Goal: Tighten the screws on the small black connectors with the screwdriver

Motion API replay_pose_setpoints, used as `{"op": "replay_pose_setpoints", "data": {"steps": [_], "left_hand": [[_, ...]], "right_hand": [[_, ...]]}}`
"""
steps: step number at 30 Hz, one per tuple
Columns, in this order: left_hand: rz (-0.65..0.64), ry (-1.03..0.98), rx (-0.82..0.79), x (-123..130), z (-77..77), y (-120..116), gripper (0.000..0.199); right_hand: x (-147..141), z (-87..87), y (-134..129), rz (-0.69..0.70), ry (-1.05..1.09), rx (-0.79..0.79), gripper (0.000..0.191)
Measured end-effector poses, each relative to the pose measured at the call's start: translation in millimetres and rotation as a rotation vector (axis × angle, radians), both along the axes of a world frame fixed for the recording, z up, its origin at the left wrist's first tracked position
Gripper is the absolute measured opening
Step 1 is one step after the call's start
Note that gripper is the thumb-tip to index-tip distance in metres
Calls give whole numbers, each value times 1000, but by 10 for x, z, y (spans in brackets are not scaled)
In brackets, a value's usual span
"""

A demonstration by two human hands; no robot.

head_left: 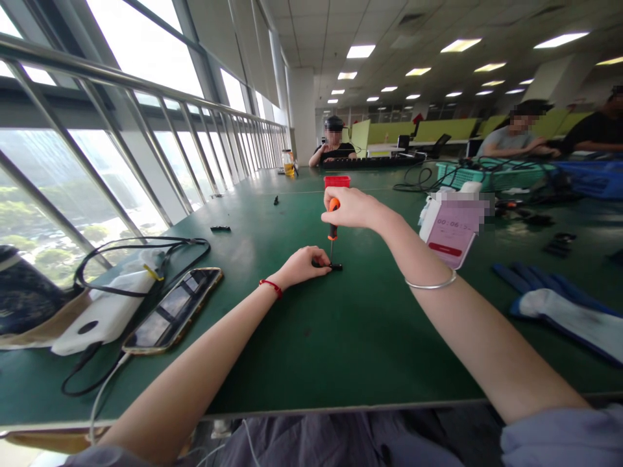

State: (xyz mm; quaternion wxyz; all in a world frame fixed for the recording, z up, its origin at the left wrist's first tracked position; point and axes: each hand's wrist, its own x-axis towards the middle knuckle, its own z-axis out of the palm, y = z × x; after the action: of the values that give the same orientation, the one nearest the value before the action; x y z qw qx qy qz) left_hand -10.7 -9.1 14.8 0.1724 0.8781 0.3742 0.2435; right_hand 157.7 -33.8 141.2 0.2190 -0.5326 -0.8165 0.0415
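My right hand [351,207] grips the orange and black handle of a screwdriver [333,230], which stands upright with its shaft pointing down. The screwdriver's tip meets a small black part [335,266] lying on the green table [292,350]. My left hand [307,266] pinches the left end of that black part against the tabletop. Just behind my right hand sits a red tray [337,181].
At left lie a phone [174,311], a white power bank [104,314] and cables. Small black pieces [220,228] are farther back. At right are a propped phone [450,230], blue-white gloves [569,311] and a green basket [496,176]. Several people sit beyond.
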Motion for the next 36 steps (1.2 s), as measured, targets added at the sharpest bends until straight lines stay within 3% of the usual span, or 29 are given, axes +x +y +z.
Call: {"op": "replay_pose_setpoints", "data": {"steps": [6,9,16,20,26,30,36], "left_hand": [[16,-25,-18,12,-8,-14,12],[22,-28,-23,10,-17,-9,13],[2,-12,-5,-3,-29,12,14],[2,-18,-19,0,-15,0,13],[6,-21,-20,2,-10,2,14],[9,-10,-16,1,-10,3,15],[4,-7,-21,0,-13,5,14]], "right_hand": [[-42,43,-67,-29,-75,20,35],[-24,31,-73,-24,-62,56,21],[-8,61,-107,-52,-81,0,33],[3,59,-99,-61,-86,54,20],[6,41,-75,-84,-92,10,32],[9,49,-91,-83,-109,62,22],[0,73,-125,-93,-138,21,34]]}}
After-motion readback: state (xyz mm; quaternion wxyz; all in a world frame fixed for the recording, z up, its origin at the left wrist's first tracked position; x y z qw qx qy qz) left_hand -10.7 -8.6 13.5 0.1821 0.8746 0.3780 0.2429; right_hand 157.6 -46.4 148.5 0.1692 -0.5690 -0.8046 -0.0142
